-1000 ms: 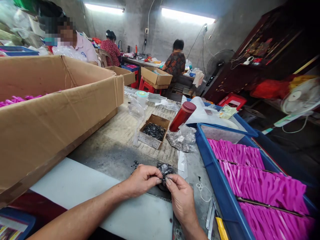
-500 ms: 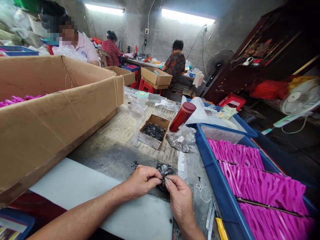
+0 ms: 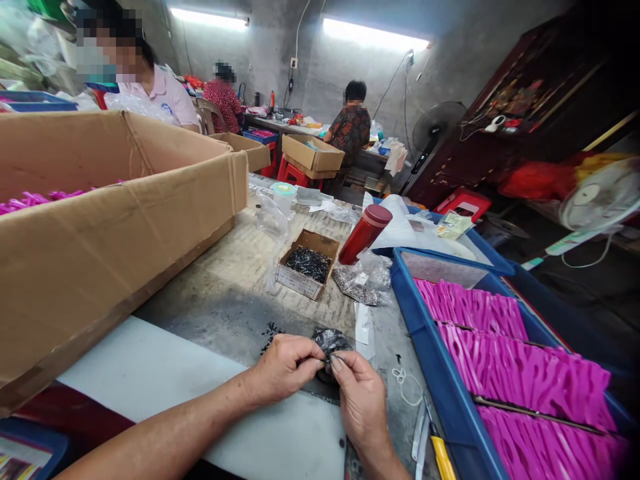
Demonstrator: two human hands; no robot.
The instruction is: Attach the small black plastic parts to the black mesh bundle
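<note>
My left hand (image 3: 287,365) and my right hand (image 3: 359,383) meet fingertip to fingertip above the near part of the table. Each pinches thumb against forefinger on a small dark piece, too tiny to name. Just behind the fingertips lies a black plastic bag (image 3: 332,339), partly covered by my hands. A loose cluster of small black pieces (image 3: 271,331) lies beside my left knuckles. Farther back, an open cardboard box (image 3: 299,283) holds many thin dark metal-looking pieces. Next to it is a clear bag (image 3: 367,280) of small silvery parts.
A large carton (image 3: 125,227) with pink pieces stands at left. At right, a blue crate (image 3: 425,360) holds rows of pink plastic pieces (image 3: 530,360). A red flask (image 3: 365,233), a rubber band (image 3: 410,387) and a yellow-handled tool (image 3: 442,459) lie around. Several people sit behind.
My hands stay nearly in place, pinched together, with only a slight shift of the fingers. The person at the far left has moved their head a little.
</note>
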